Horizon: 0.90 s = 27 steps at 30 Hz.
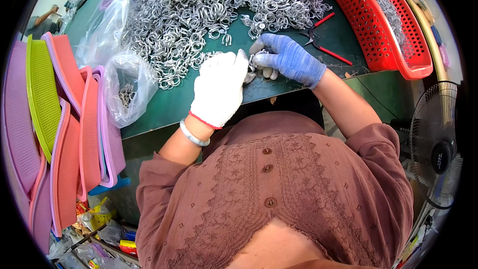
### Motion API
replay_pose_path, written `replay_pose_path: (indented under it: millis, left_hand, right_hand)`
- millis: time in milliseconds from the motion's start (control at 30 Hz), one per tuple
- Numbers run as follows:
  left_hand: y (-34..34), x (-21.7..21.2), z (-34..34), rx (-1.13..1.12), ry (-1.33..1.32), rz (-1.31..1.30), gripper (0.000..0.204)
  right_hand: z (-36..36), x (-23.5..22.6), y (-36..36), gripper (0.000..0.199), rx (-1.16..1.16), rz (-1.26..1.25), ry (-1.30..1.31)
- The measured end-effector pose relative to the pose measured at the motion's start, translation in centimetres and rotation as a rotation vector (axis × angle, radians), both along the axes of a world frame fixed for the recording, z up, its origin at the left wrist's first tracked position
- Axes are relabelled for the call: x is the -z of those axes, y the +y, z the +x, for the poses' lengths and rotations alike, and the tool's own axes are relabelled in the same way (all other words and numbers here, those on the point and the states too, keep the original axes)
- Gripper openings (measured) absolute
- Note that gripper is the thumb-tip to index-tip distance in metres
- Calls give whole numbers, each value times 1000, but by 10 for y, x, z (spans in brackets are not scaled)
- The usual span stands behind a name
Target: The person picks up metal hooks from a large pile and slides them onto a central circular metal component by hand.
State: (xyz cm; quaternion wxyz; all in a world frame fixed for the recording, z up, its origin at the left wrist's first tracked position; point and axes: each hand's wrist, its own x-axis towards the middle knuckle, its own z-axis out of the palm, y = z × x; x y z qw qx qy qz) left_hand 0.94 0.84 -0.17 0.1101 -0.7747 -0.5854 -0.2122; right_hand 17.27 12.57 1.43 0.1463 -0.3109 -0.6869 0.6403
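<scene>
— What's pinched between those fingers?

— A small metal ring piece (253,63), right at the front edge of the green tabletop (343,40). The right hand (289,59), in a blue glove, has its fingertips pressed together on it from above; the left hand (219,88), in a white glove, closes thumb and forefinger on it from the other side. So both hands grip the one piece — though the exact finger placement is half hidden by the gloves.

— Will it be awkward to hold?

— I'd judge not. It looks like bent wire: light, stiff, a bit slick and springy. Best taken by the loop itself, with the fingertips, and the gloves would help against sharp ends.

— And around the hands?

— Just behind them a great pile of the same silver rings (209,10) covers the back of the tabletop. Red-handled pliers (321,37) lie just right of the blue glove, near a red plastic basket (398,35) at the right edge, with more rings inside. Toward the left edge sit clear plastic bags (127,87), one holding a few rings. Off the left side lean pink, purple and green trays (64,134). A fan (438,154) stands low on the right.
</scene>
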Motion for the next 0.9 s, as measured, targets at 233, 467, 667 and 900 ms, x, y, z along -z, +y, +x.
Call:
replay_pose_path:
  millis: [233,467,667,900]
  left_hand:
    - [-2,8,-4,28,-40,51,45]
    - [-1,10,-8,49,-113,58,47]
    - [4,9,-19,207,-291,51,51]
    - [6,15,-16,85,-181,226,45]
  right_hand:
    - [-14,-4,5,19,-95,168,-211]
    - [-20,-22,2,18,-86,126,-358]
    - [-23,-14,13,22,-222,507,-155]
    - [-34,-16,9,24,-135,826,-291]
